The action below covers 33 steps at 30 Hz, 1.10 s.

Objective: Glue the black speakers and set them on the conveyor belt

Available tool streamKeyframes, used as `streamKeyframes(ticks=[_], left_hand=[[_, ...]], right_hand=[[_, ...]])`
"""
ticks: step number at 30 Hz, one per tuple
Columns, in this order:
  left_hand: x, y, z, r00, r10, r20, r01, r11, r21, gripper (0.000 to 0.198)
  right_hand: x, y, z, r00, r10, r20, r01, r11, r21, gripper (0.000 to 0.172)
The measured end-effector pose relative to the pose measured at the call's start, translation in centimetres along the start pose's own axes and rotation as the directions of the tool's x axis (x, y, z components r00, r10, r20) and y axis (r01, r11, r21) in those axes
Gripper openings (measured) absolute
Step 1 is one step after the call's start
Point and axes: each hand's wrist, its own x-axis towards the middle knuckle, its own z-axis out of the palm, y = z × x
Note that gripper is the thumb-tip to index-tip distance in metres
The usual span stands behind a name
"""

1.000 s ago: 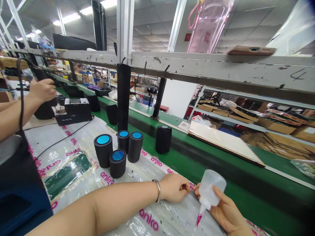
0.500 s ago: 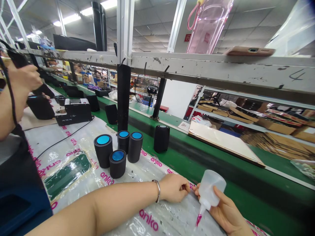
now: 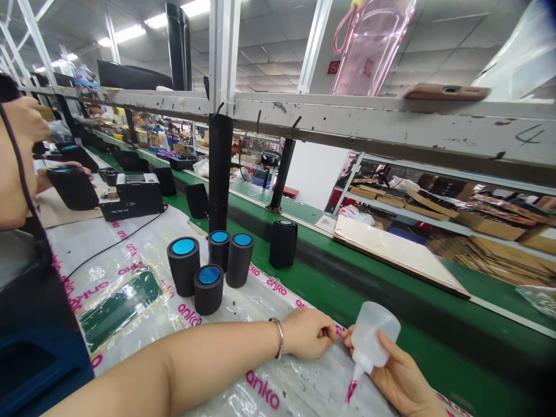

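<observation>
my right hand has its grip clamped on a small translucent squeeze bottle, tipped over so its pink-tipped nozzle points down at the plastic sheet that covers the bench. my left hand lies on the sheet just beside the bottle, its grip pinched together, thumb against fingertips; whether anything sits in that pinch i cannot tell, it is too small to see. a thin bracelet rings my left wrist.

the sheet is clear and crinkled, printed with pink letters. further up it, well apart from my hands, stand four black cylinders with blue tops, bunched close together, the shortest at the front. a fifth black cylinder stands alone on the green belt, to the right of that bunch. a black upright post rises behind them to a grey shelf rail, where a pink bag and a phone sit above.

at the far left a co-worker's hand is raised with a black cable hanging by it, near a black box.
</observation>
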Motion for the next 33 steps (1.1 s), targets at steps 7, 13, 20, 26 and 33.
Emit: streamKeyframes(ticks=[7, 13, 20, 26, 33], left_hand=[[0.0, 0.0, 0.0, 1.0, -0.003, -0.005, 0.003, 1.0, -0.007, 0.018], [-0.1, 0.1, 0.0, 1.0, -0.008, -0.004, 0.008, 1.0, -0.004, 0.017], [-0.2, 0.4, -0.2, 1.0, -0.013, -0.004, 0.013, 1.0, 0.001, 0.015], [-0.1, 0.3, -0.2, 1.0, -0.011, 0.0, 0.011, 1.0, 0.0, 0.016], [-0.1, 0.3, -0.1, 1.0, -0.006, -0.003, 0.006, 1.0, 0.012, 0.017]], right_hand=[[0.3, -0.2, 0.5, 0.998, 0.028, 0.054, -0.029, 1.0, 0.004, 0.037], [0.3, -0.4, 0.7, 0.996, 0.026, 0.088, -0.027, 1.0, 0.012, 0.036], [0.0, -0.1, 0.2, 0.996, 0.002, 0.09, -0.003, 1.0, 0.018, 0.037], [0.2, -0.3, 0.7, 0.997, 0.026, 0.068, -0.027, 1.0, 0.012, 0.037], [-0.3, 0.4, -1.6, 1.0, -0.021, 0.022, 0.021, 0.999, 0.03, 0.04]])
